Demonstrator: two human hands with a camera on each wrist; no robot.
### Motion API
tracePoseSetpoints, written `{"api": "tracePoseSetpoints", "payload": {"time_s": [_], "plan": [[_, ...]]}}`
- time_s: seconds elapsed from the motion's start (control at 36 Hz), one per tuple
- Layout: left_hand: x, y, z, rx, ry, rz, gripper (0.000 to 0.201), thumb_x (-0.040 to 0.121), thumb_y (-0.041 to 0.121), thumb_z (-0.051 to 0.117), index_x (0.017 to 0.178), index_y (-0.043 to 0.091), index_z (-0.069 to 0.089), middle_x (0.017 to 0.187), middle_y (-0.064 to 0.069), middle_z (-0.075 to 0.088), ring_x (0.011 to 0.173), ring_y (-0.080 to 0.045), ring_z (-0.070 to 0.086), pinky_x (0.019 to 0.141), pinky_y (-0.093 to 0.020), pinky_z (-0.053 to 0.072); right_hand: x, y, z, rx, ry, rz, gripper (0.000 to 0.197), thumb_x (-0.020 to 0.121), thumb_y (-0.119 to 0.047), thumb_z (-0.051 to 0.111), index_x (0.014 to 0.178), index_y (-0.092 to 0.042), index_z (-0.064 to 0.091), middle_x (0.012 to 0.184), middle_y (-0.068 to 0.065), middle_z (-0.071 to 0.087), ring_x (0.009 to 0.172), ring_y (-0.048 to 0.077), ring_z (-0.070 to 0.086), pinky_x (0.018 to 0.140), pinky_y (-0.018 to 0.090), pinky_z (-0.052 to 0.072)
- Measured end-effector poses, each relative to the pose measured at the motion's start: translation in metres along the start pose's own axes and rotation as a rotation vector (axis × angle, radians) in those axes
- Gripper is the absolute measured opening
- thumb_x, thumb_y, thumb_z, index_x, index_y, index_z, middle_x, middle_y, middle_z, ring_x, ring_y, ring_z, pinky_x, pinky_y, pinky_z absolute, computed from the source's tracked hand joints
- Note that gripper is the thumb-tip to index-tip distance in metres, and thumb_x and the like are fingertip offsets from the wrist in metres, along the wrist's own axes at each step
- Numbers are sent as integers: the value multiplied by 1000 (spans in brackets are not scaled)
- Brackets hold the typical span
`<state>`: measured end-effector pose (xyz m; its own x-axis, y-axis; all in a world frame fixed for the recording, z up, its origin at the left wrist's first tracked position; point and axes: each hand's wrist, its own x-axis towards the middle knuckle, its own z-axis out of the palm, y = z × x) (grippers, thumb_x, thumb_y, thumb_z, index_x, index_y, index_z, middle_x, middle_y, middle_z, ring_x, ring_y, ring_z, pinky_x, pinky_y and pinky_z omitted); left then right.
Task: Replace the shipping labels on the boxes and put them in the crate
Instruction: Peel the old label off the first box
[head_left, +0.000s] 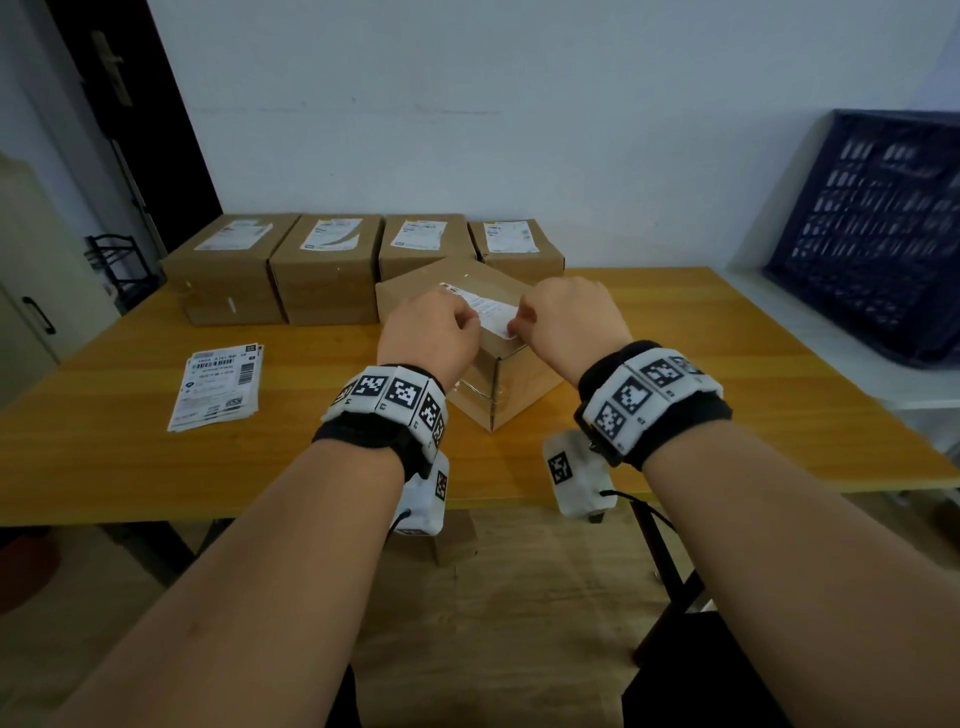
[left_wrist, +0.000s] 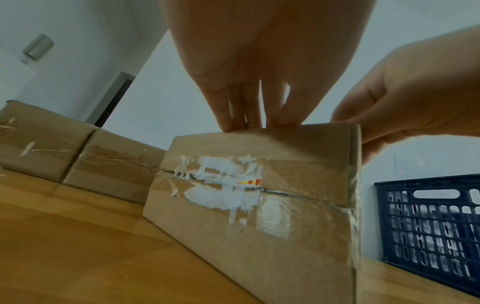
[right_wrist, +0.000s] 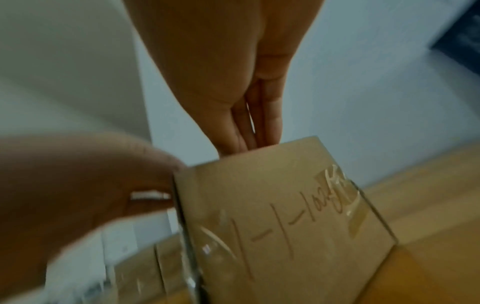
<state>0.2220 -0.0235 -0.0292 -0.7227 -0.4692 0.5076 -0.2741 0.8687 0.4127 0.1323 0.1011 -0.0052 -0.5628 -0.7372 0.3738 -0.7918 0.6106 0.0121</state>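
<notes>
Cardboard box (head_left: 483, 338) under both hands, left hand (head_left: 426, 332) fingers pressing its top, right hand (head_left: 566, 322) fingers pinching label (head_left: 485, 306) corner

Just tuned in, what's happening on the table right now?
A person works on a cardboard box pulled out in front of them on the wooden table. Both the left hand and right hand are at the near edge of its white label; whether either grips it is unclear. Four more labelled boxes wait in a row behind. A stack of labels lies to the left, and the blue crate leans at right.
</notes>
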Motion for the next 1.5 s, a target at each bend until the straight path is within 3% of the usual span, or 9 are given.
{"api": "tracePoseSetpoints", "payload": {"time_s": [0.11,0.31,0.44,0.61,0.81,1.19,1.28,1.36,1.5], "plan": [[1,0,-1,-7,-20,-16,24,94,25,49,94,16,72,104,2,66,89,-16,60,72,-27,46,-1,13,-4,183,-56,56,23,93,-40,60,101,-24,75,102,-4,70,92,14,62,75,27,47],[-1,2,-2,14,-10,-17,23,94,24,49,92,18,71,98,3,66,82,-13,58,66,-25,42,0,16,-5,456,-120,64,9,86,-34,70,89,-29,76,91,-12,68,87,7,61,69,21,44],[-2,3,-3,3,-29,-44,26,94,25,48,91,16,72,93,3,68,83,-16,62,69,-29,51,10,6,-7,210,-167,-4,17,90,-30,61,90,-22,76,86,-6,66,76,11,60,55,18,37],[-3,2,-7,-65,-36,-61,28,91,19,48,96,23,75,95,7,71,86,-13,63,72,-25,50,13,-8,-10,-34,-125,-98,26,92,-14,50,70,-10,65,60,0,51,51,12,46,46,23,29],[-3,-2,-7,-106,-36,-59,27,92,21,50,103,24,74,103,7,71,93,-10,62,77,-25,49,15,-15,-8,-115,-138,-192,21,91,-15,57,71,-16,50,68,-1,50,65,18,51,60,28,37],[-1,-7,-8,-109,-60,-50,23,92,24,53,101,25,75,98,8,72,87,-9,63,77,-27,53,26,-18,-15,-113,-256,-245,15,92,-16,58,89,-7,70,81,7,66,69,18,57,59,24,42],[0,-7,-8,-113,-72,-54,23,92,26,54,102,25,74,99,8,72,88,-9,63,79,-29,54,26,-13,-15,-46,-247,-223,14,93,-20,58,86,-10,65,86,4,66,74,17,58,56,20,38],[1,-8,-11,-109,-89,-32,23,92,27,55,103,25,74,102,8,71,92,-9,62,82,-29,53,24,-1,-18,112,-243,-172,19,96,-19,53,91,-10,69,96,2,68,87,16,63,68,21,46],[7,-7,-14,-9,-152,39,25,94,28,50,106,27,72,112,10,68,99,-9,59,78,-22,44,13,24,-14,375,-149,3,14,93,-22,63,101,-21,74,102,-10,65,93,6,57,82,19,41]]}}
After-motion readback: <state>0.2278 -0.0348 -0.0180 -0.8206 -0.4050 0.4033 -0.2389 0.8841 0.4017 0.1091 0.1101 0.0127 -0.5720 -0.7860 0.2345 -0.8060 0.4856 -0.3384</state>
